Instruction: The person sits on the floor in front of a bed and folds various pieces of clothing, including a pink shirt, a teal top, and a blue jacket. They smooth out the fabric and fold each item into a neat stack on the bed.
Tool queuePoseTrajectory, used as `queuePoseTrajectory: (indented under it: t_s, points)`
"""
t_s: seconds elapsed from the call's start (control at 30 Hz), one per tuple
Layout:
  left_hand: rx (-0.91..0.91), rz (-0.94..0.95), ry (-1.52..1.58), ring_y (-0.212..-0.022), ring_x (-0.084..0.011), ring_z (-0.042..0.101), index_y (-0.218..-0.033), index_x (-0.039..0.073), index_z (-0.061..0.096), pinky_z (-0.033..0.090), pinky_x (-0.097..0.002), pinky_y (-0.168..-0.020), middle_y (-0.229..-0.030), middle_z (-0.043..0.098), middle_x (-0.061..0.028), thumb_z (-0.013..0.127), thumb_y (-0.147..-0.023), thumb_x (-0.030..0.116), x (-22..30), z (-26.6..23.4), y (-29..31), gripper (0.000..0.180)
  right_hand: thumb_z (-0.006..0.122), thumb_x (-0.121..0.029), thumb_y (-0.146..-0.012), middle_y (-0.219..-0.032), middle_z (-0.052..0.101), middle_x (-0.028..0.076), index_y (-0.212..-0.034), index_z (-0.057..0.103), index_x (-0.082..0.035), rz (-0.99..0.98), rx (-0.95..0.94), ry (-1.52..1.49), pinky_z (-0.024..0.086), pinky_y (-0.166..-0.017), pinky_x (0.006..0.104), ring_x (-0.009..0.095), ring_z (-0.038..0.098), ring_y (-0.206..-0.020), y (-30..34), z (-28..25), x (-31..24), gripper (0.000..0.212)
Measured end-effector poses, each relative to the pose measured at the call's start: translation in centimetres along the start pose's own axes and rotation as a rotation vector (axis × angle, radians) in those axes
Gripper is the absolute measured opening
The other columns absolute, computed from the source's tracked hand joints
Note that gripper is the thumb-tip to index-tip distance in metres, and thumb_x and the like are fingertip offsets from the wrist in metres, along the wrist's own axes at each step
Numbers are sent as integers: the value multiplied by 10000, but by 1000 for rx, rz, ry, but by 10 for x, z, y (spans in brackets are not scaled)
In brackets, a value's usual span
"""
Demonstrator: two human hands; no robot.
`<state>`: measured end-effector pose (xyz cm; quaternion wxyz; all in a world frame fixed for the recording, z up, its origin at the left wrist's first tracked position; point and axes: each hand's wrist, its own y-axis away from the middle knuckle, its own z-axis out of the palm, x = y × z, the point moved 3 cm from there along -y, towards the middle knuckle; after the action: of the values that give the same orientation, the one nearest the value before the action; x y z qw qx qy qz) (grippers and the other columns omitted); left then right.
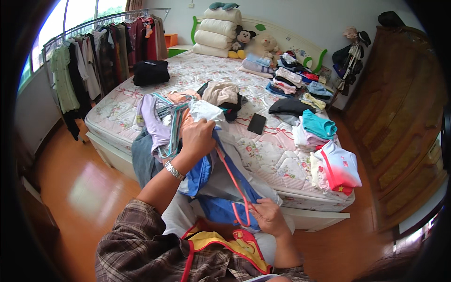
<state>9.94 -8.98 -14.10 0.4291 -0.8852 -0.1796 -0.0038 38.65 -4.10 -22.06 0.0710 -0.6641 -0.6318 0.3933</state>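
Observation:
Across my lap and the bed's edge lies a grey, white and blue garment (239, 155); its exact kind is hard to tell in the folds. My left hand (198, 137) is closed on its upper part, where white cloth bunches above the fist. Along the garment's blue strip runs a coral-pink coat hanger (230, 172), its hook hanging low near my knees. At the neck by that hook, my right hand (269, 216) pinches the hanger, with garment cloth beside the fingers. Several loose hangers (174, 117) lie among a lilac garment (154, 123) and other clothes just beyond my left hand.
The bed (197, 75) carries folded clothes (319, 124) along its right side, a dark tablet or phone (257, 124), a black folded garment (151, 72), stacked white quilts (216, 35) and plush toys (242, 40). A full clothes rack (101, 51) stands left, a wooden wardrobe (390, 117) right.

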Motion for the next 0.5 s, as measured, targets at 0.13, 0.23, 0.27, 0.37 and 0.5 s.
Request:
queuePoseTrajectory:
  t_s: [0.13, 0.23, 0.27, 0.37, 0.5]
  points:
    - [-41, -25, -85, -728, -338, 623, -819, 83, 600, 483, -420, -618, -816, 610, -133, 590, -655, 59, -32, 0, -21, 166, 614, -45, -810, -746, 651, 121, -924, 640, -11, -32, 32, 21, 494, -832, 436, 304, 615, -680, -8, 2, -2, 121]
    - [-56, -83, -93, -765, -348, 618, -861, 91, 580, 477, -440, -637, -833, 605, -125, 579, -679, 61, -57, 7, -30, 185, 566, -29, -843, -740, 636, 111, -909, 632, -12, 12, 90, 135, 494, -810, 425, 274, 625, -666, -8, 3, 6, 95]
    - [-73, -79, -104, -764, -350, 619, -863, 91, 577, 477, -443, -634, -834, 607, -128, 580, -683, 66, -63, 10, -29, 182, 559, -37, -856, -745, 638, 109, -902, 630, -11, 109, 162, 50, 494, -801, 407, 251, 631, -669, -9, 2, 6, 88]
    - [-89, -73, -122, -758, -356, 623, -876, 89, 569, 476, -455, -623, -826, 614, -145, 600, -695, 86, -71, 17, -19, 184, 488, -77, -923, -757, 627, 104, -861, 603, 12, 310, 385, -170, 504, -749, 340, 194, 625, -662, -1, 5, 12, 158]
    - [-195, -219, -76, -788, -347, 637, -835, 71, 584, 494, -444, -656, -791, 642, -178, 622, -662, 102, -86, 28, 2, 179, 441, -152, -962, -709, 586, 72, -1032, 524, 16, 326, 885, -609, 498, -699, 331, 194, 584, -609, 13, -24, 31, 200]
